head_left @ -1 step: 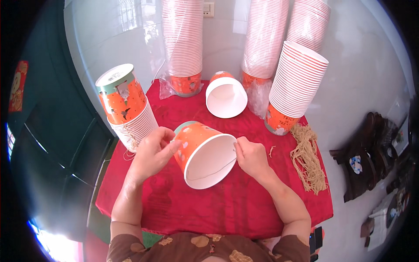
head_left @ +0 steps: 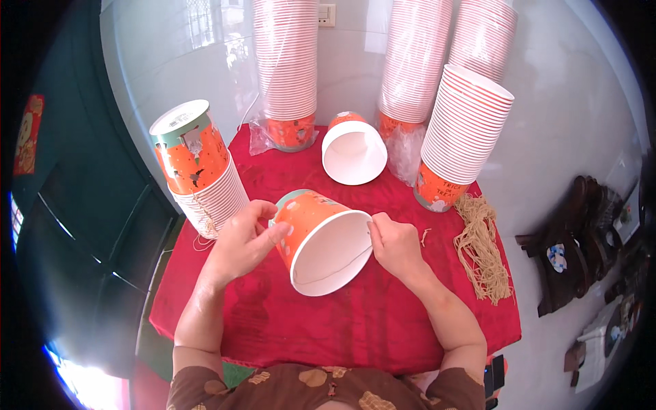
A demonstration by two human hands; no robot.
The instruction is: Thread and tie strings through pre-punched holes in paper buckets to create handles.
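Observation:
A paper bucket (head_left: 311,222), orange with a green base band and a white inside, lies tilted over the middle of the table, its mouth toward me. My left hand (head_left: 247,238) grips its outer wall on the left, thumb and fingers closed near the base. At the right of the rim, my right hand (head_left: 394,242) pinches the edge between thumb and fingers. A thin cord (head_left: 335,273) runs across the lower part of the mouth toward my right fingertips. Whether those fingertips also grip the cord's end is hidden.
Upside-down nested buckets (head_left: 198,164) stand at the left, cord hanging beside them. Another bucket (head_left: 354,154) lies behind. Tall stacks (head_left: 285,68), some plastic-wrapped, line the wall, and an unwrapped stack (head_left: 465,130) stands right. A bundle of tan cords (head_left: 482,249) hangs near the red-covered table's right edge.
The bucket has shifted very slightly to the right, and my left hand with it. My right hand stays at the rim.

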